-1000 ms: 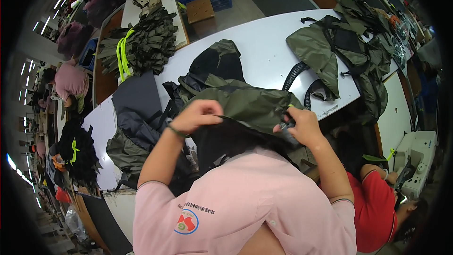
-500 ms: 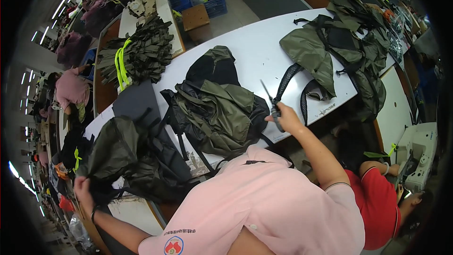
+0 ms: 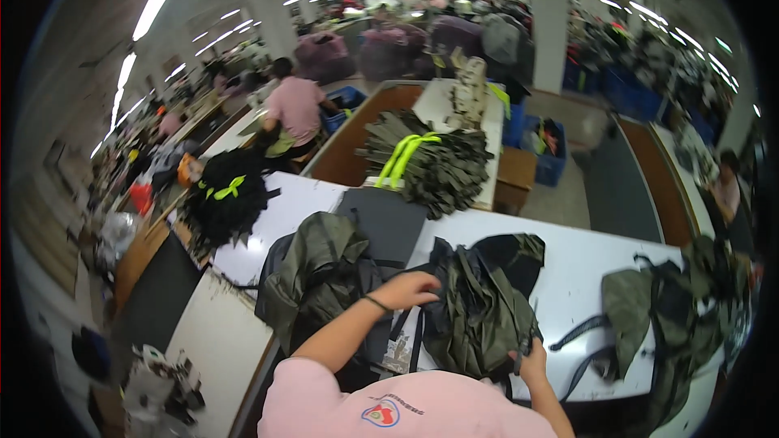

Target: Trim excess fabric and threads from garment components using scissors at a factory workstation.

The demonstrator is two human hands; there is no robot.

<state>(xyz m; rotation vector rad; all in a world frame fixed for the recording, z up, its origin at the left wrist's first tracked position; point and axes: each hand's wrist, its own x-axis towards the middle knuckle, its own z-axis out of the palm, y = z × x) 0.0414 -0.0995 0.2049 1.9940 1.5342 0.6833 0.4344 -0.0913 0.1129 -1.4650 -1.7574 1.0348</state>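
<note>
A dark green and black fabric bag [image 3: 475, 312] lies crumpled on the white table in front of me. My left hand [image 3: 412, 289] is at its left edge, fingers bent and closed on the black fabric there. At the bag's lower right, my right hand [image 3: 531, 359] is wrapped round scissors [image 3: 526, 339], whose blades point away from me. A second green bag [image 3: 312, 276] is heaped left of my left forearm, beside a flat dark grey panel [image 3: 381, 223]. More green bags [image 3: 629, 308] with black straps lie at the table's right end.
Beyond the table, a bundle of dark green strips [image 3: 434, 166] tied with neon yellow sits on another bench. A black bundle [image 3: 227, 195] lies at the left corner. Blue crates [image 3: 548, 164] stand on the floor, and a person in pink [image 3: 294, 109] sits at far left.
The view has swung left and up. My left hand has moved from the left bag to the middle bag. My right hand, still holding the scissors, is now lower beside that bag.
</note>
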